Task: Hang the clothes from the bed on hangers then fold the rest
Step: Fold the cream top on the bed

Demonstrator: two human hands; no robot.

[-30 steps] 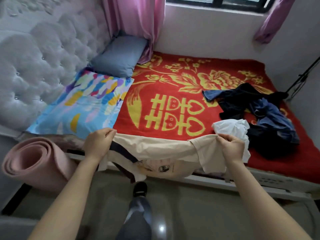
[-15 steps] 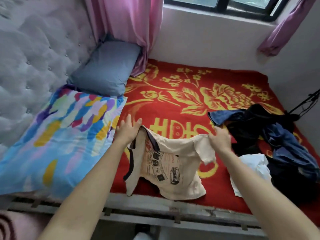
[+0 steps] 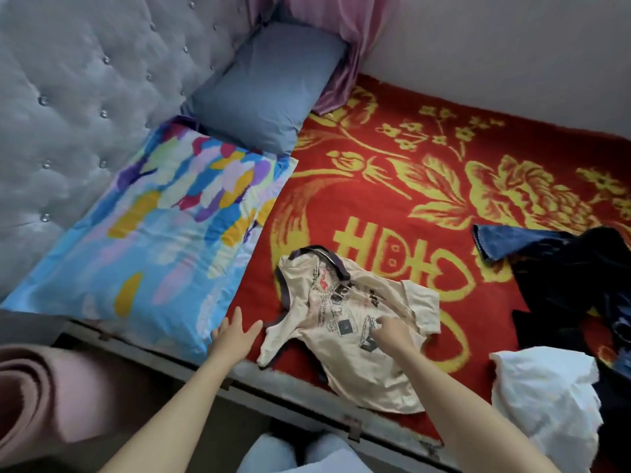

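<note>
Beige shirt (image 3: pixel 355 322) now flat, dark clothes (image 3: pixel 563 268), pillow (image 3: pixel 170 233) nearby

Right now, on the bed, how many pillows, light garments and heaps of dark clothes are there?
Pillows: 2, the blue-grey pillow and the multicoloured pillow
Light garments: 2, the beige T-shirt and the white garment
Dark heaps: 1, the dark heap; its pieces cannot be counted
Total: 5

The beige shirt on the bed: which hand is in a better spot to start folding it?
Right, probably. The right hand lies on the beige shirt, fingers curled and seemingly pinching its fabric. The left hand is open on the red blanket beside the shirt, apparently not touching it.
</note>
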